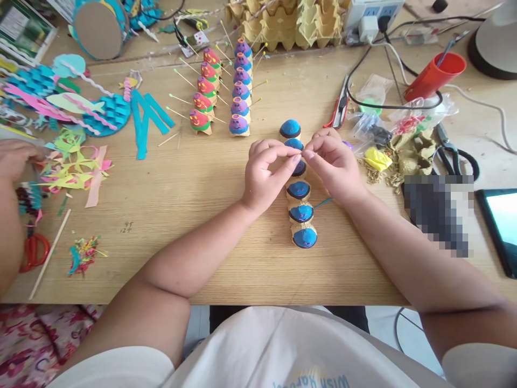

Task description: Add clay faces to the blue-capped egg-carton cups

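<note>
A column of egg-carton cups capped with blue clay (301,190) stands on the wooden table, the lower ones with small purple faces and dark rims. Over its upper part, my left hand (269,172) and my right hand (333,167) meet at the fingertips, thumb and forefinger of each pinched together. Whatever sits between the fingertips is too small to name. Beneath my right hand, a thin blue strip (323,202) lies beside the cups.
Red caterpillars (201,120) and purple ones (239,124) stand behind. At right are a utility knife (341,105), yellow clay (378,159), a red cup (434,78), black scissors (454,156) and a tablet (501,229). Another person's arm (8,215) rests at left near red scissors (35,250).
</note>
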Available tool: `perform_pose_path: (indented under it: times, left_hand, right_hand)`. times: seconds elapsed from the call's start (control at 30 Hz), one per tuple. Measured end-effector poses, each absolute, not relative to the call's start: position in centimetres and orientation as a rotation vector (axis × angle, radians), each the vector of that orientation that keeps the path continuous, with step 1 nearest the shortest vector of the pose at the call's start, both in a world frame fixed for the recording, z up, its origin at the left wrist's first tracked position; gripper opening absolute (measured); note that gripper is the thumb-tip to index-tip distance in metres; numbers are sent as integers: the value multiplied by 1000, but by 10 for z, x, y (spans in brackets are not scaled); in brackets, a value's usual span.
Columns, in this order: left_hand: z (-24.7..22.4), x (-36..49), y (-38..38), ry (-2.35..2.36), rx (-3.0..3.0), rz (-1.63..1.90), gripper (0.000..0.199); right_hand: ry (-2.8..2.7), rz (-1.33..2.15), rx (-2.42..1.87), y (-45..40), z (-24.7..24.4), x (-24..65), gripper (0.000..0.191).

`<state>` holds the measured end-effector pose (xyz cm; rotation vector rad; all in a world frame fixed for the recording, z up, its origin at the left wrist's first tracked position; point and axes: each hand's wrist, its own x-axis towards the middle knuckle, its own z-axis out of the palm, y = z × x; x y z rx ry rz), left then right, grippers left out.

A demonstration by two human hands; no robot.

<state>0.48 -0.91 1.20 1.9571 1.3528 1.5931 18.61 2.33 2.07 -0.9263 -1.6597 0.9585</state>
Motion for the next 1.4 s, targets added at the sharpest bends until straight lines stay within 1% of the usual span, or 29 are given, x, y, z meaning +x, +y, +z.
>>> perform_pose_path:
  times: [0.33,0.53,0.77,1.03,1.2,1.4]
  left_hand:
    - [8,4,-6,1320,1797,1619,37]
    - [10,4,-7,1289,1835,1585,35]
    - [10,4,-6,1275,1860,1570,33]
    - [9,3,-6,1290,1938,1554,28]
    - [9,2,-7,1272,2005,1601,22]
    - [8,2,-6,1332,2043,1566,26]
  right_hand:
    - [-1678,1002,-932,25,19,187,52]
    - [-1684,1001,-919,25,21,187,53]
    - [-1675,999,-912,25,21,187,50]
    - [-1668,1012,-918,26,20,188,50]
    - [-1657,1017,-915,26,20,188,50]
    - [-1649,1047,-889,25,20,188,48]
